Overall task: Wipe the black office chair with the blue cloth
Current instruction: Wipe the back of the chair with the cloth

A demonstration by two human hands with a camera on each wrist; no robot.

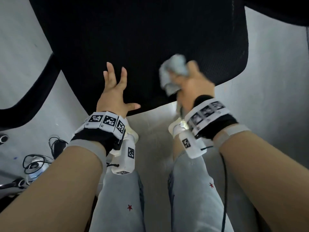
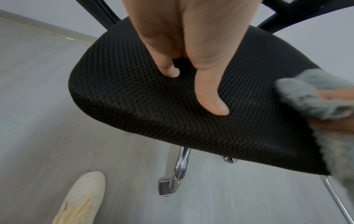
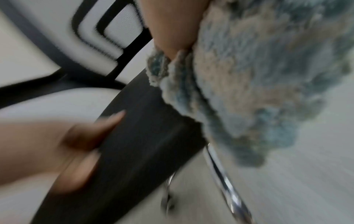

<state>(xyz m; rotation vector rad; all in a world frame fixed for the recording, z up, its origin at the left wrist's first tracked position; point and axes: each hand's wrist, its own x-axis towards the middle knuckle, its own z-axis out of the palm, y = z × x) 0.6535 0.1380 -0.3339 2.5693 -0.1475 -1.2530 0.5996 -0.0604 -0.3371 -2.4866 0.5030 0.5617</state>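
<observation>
The black office chair's mesh seat (image 1: 142,39) (image 2: 134,106) (image 3: 138,144) fills the upper part of the head view. My left hand (image 1: 115,87) (image 2: 191,53) is over the seat's front part with fingers spread and straight. In the left wrist view its thumb and fingertips touch the mesh. My right hand (image 1: 192,84) grips the bunched blue cloth (image 1: 173,72) (image 2: 316,98) (image 3: 258,83) at the seat's front right edge. The right wrist view is blurred by motion, and the cloth hides most of that hand's fingers there.
A black armrest (image 1: 33,91) curves at the left. Chrome base legs (image 2: 180,171) (image 3: 226,181) and a caster stand under the seat on the pale floor. Tangled cables (image 1: 36,161) lie at the lower left. My shoe (image 2: 82,198) and light trouser legs (image 1: 189,190) are close to the chair.
</observation>
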